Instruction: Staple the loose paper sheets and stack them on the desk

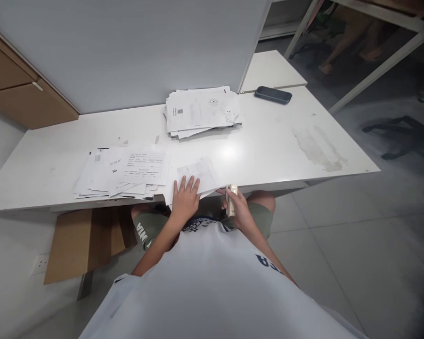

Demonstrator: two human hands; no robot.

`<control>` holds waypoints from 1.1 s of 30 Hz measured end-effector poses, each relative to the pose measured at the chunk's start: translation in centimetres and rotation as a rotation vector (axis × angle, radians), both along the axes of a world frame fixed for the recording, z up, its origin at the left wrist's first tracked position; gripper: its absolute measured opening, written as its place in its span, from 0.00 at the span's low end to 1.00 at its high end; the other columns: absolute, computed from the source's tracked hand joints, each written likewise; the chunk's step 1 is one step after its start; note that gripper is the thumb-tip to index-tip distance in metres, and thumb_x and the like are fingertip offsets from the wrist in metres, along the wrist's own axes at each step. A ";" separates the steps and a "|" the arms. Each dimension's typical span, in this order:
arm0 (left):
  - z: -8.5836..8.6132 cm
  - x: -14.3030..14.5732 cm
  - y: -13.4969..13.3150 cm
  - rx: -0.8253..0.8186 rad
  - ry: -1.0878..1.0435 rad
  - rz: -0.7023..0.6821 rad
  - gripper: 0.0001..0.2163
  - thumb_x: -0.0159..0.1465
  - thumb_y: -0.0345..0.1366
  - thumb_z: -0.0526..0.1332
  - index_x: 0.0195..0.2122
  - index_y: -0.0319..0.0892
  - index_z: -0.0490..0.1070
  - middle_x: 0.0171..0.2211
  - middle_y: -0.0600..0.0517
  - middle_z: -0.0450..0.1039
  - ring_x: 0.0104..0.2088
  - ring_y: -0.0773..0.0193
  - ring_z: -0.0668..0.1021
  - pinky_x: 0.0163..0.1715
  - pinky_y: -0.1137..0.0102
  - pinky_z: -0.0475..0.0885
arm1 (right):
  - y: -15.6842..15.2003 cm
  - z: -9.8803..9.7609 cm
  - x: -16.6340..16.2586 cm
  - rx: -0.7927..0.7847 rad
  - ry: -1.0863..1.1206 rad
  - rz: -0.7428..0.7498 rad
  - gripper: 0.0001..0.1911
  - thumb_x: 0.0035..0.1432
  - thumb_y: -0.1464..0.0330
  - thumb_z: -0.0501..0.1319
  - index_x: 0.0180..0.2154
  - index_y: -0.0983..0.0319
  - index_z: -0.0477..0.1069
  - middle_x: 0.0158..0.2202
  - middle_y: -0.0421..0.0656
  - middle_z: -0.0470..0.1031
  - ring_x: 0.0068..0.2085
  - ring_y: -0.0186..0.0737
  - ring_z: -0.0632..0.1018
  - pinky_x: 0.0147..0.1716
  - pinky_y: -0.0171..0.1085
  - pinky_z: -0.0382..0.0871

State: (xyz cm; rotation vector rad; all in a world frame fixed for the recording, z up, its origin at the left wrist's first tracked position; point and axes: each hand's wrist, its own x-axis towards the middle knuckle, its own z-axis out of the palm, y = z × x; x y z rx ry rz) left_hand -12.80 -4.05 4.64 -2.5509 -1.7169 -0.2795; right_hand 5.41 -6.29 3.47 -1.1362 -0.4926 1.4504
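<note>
My left hand [186, 200] lies flat with its fingers spread on a few white sheets [202, 173] at the front edge of the desk. A small printed slip seems to lie on top of them. In my right hand [239, 209] is a cream-coloured stapler [232, 201], held just off the desk edge near the right corner of those sheets. Whether its jaws touch the paper I cannot tell. Left of my left hand is a loose spread of papers [109, 172], with a printed form [146, 165] uppermost.
A thick paper stack [201, 113] sits at the back against a grey panel [134, 52]. A dark phone [273, 94] rests at the back right of the white desk [268, 150]. Below on the left stands an open cardboard box [72, 245]. Another person's legs [346, 44] show at upper right.
</note>
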 end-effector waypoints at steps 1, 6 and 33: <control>-0.1 0.0 0.0 -0.010 -0.006 0.002 0.22 0.70 0.36 0.48 0.64 0.42 0.62 0.63 0.47 0.63 0.65 0.47 0.62 0.64 0.47 0.53 | -0.1 0.0 -0.1 0.000 -0.004 0.005 0.19 0.47 0.57 0.69 0.37 0.59 0.68 0.37 0.41 0.80 0.18 0.27 0.66 0.18 0.32 0.66; 1.5 0.0 -1.1 0.020 -0.037 0.114 0.25 0.67 0.25 0.45 0.65 0.39 0.60 0.61 0.47 0.67 0.64 0.53 0.66 0.65 0.54 0.55 | -0.5 -0.2 -0.6 0.008 0.020 0.022 0.20 0.47 0.57 0.70 0.39 0.59 0.69 0.41 0.43 0.81 0.18 0.27 0.67 0.19 0.33 0.67; -1.9 2.9 1.6 -0.046 -0.077 -0.253 0.22 0.69 0.32 0.50 0.64 0.38 0.61 0.65 0.41 0.61 0.68 0.54 0.58 0.66 0.56 0.57 | -2.0 -2.0 3.4 0.278 -0.964 0.120 0.26 0.52 0.58 0.66 0.51 0.58 0.69 0.45 0.47 0.77 0.45 0.51 0.77 0.47 0.47 0.71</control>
